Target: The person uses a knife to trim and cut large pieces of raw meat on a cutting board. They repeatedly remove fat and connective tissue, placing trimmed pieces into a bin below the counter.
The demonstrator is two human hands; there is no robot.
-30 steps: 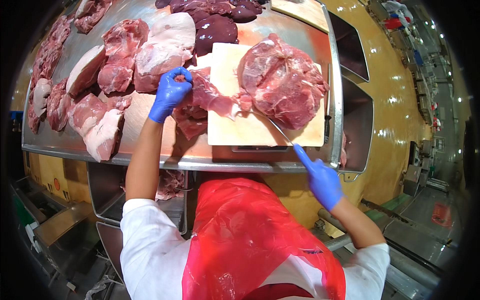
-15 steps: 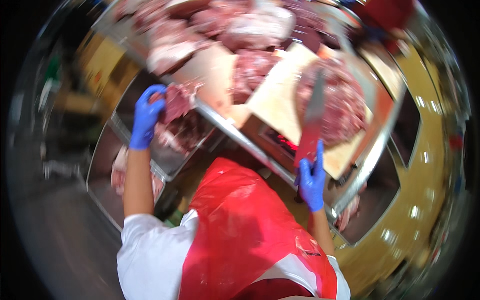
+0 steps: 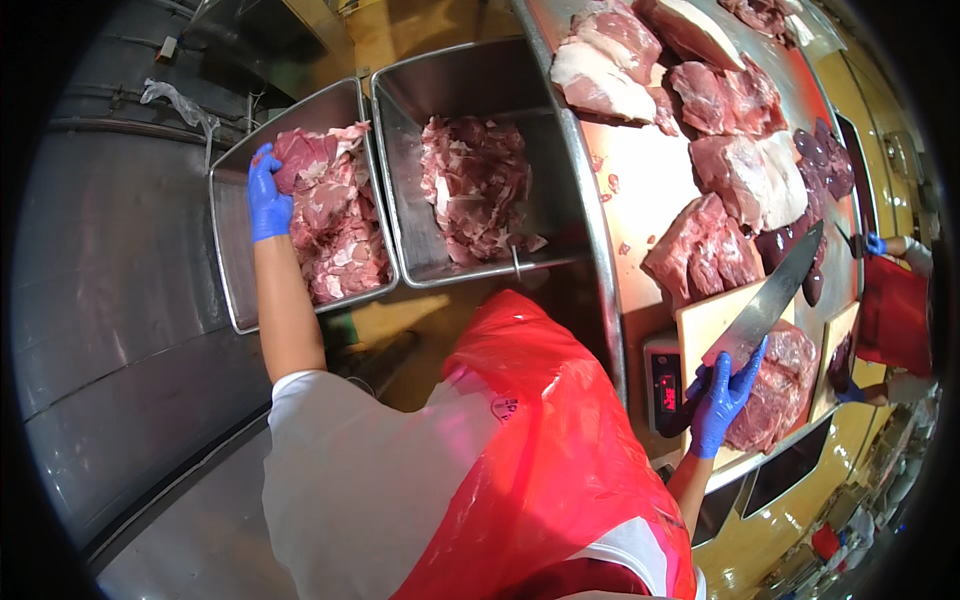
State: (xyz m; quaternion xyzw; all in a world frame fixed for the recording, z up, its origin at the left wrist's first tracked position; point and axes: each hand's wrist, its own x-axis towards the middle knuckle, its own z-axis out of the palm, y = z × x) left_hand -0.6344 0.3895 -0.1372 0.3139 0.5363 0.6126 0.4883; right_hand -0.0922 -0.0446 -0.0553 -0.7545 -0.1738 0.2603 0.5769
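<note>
My left hand [image 3: 268, 198], in a blue glove, is over the left steel bin and closed on the edge of a dark red piece of meat [image 3: 304, 162]. Below that piece lies a heap of meat trimmings [image 3: 345, 250], and it is hard to tell whether the two touch. My right hand [image 3: 724, 400], also gloved in blue, grips a large knife [image 3: 772, 298], its broad blade slanting up and away to the right. Under the blade are a pale cutting board [image 3: 700, 328] and a big boned cut of meat [image 3: 778, 385].
A second steel bin [image 3: 405, 225] with trimmings stands beside the left one. Large pork cuts [image 3: 735, 97] and dark livers [image 3: 825, 160] lie on the steel-edged table [image 3: 640, 170]. A scale with a red display [image 3: 665, 385] sits by the board. Across the table, a co-worker's gloved hand [image 3: 876, 244] shows.
My view has swung left toward the bins. My left hand has carried the piece of meat from near the table edge to over the left bin. The knife stays in my right hand.
</note>
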